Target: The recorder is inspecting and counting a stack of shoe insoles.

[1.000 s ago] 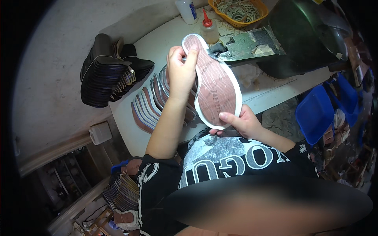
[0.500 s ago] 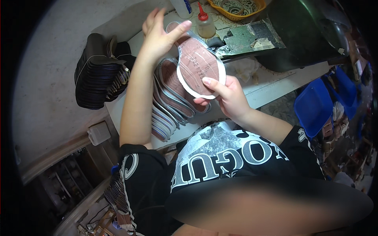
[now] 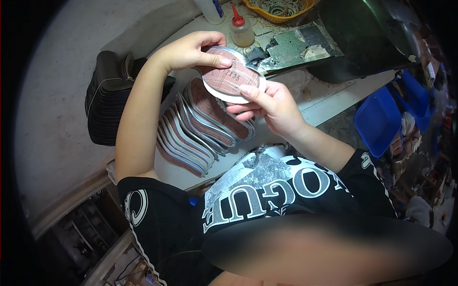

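Observation:
Between my two hands is a reddish-brown shoe insole (image 3: 225, 82) with a white rim, held up over the table. My left hand (image 3: 202, 51) grips its far left part, thumb on top and fingers curled behind. At its near right edge my right hand (image 3: 274, 102) pinches it, thumb on the face and fingers beneath. The far end of the insole is hidden by my left hand or bent away. Below lies a row of similar insoles (image 3: 191, 136), overlapping on edge with grey, white and blue rims.
A tied stack of dark soles (image 3: 107, 105) stands at the left by the wall. Across the table are a red-capped bottle (image 3: 242, 32), a white bottle (image 3: 209, 10), a yellow basket (image 3: 281, 18) of bands and a worn green board (image 3: 303, 47). Blue trays (image 3: 378, 125) sit at right.
My left hand has come down from the insole's far end, spread before, and now grips it. The insole is tipped and looks shorter. My left elbow has swung outward, uncovering more of the row.

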A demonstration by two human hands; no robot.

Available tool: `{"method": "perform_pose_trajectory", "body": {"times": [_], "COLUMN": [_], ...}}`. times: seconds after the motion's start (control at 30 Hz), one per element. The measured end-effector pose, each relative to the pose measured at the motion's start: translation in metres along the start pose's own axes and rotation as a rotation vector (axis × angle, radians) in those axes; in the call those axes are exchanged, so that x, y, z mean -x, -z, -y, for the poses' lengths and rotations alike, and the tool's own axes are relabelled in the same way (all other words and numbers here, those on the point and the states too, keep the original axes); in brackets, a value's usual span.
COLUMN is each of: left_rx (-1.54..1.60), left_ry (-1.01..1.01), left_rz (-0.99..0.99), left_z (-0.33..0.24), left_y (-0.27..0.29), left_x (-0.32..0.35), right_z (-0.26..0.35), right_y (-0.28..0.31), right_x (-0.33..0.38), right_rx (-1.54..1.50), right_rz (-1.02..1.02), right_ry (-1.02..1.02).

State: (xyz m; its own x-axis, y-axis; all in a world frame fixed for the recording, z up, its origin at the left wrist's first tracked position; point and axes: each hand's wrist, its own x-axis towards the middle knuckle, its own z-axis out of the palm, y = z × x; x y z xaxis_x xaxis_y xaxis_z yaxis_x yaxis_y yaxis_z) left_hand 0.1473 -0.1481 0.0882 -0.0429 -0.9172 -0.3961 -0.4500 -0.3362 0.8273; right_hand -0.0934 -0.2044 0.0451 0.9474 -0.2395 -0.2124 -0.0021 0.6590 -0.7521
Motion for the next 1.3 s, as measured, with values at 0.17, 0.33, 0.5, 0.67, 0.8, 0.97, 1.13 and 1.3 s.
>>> {"method": "perform_pose_trajectory", "body": {"times": [0.17,0.33,0.5,0.67,0.8,0.97,1.13,1.3], "left_rx": [0.106,0.210,0.201,0.184,0.161,0.136,0.204,0.326], "left_ry": [0.025,0.147,0.207,0.193,0.193,0.242,0.300,0.374], "left_rz": [-0.121,-0.205,-0.270,-0.248,-0.247,-0.335,-0.400,-0.446], "left_z": [0.004,0.005,0.014,0.018,0.026,0.024,0.026,0.021], "left_y": [-0.014,-0.029,-0.041,-0.052,-0.047,-0.050,-0.055,-0.063], "left_x": [0.014,0.027,0.029,0.029,0.029,0.033,0.033,0.038], "right_z": [0.003,0.006,0.008,0.010,0.004,0.004,0.002,0.004], "right_y": [0.002,0.008,0.017,0.030,0.028,0.027,0.028,0.026], "right_x": [-0.003,-0.011,-0.020,-0.024,-0.032,-0.041,-0.050,-0.053], "right_rx": [-0.011,-0.012,0.029,0.132,0.150,0.187,0.205,0.234], "right_rz": [-0.059,-0.060,-0.054,-0.044,-0.074,-0.056,-0.054,-0.032], "right_ry": [-0.009,-0.058,-0.069,-0.047,-0.051,-0.046,-0.010,-0.028]}}
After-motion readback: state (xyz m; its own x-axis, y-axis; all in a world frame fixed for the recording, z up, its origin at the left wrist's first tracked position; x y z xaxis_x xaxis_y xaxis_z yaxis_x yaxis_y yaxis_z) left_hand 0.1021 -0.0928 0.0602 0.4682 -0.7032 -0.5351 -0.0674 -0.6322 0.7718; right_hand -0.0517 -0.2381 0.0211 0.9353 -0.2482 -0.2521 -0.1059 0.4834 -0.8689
